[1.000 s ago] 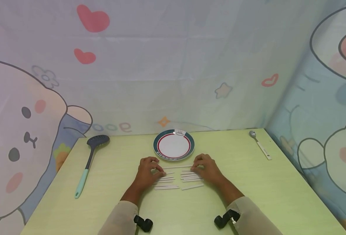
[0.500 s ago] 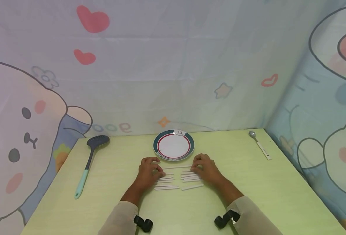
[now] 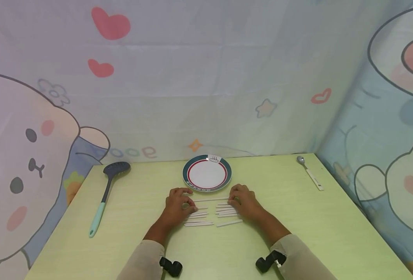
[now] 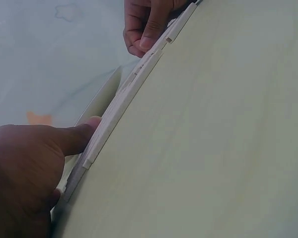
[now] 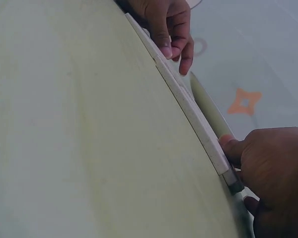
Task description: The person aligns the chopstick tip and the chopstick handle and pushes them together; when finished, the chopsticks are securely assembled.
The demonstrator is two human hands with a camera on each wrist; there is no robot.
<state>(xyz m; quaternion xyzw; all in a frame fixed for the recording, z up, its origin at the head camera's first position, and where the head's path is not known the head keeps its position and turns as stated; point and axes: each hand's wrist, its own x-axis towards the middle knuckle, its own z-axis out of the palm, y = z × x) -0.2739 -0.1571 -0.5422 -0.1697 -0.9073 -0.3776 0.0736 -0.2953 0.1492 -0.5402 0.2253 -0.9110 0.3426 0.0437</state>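
White sticks (image 3: 200, 224) lie in two groups on the worktop (image 3: 213, 256), some outer ends hidden by your left hand (image 3: 176, 203) and right hand (image 3: 247, 202); your hands are apart, and whether either pinches a stick you cannot tell. Just beyond sits the plate (image 3: 207, 174).

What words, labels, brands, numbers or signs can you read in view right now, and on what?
Backdrop: what looks like "oo", then a third character I can't make out.
Plate: a steam-like sign on the rim's white patch; lettering on the near rim, too small to read.
Spoon: a small dark mark near the handle's end, too small to read.
White sticks: no text visible.
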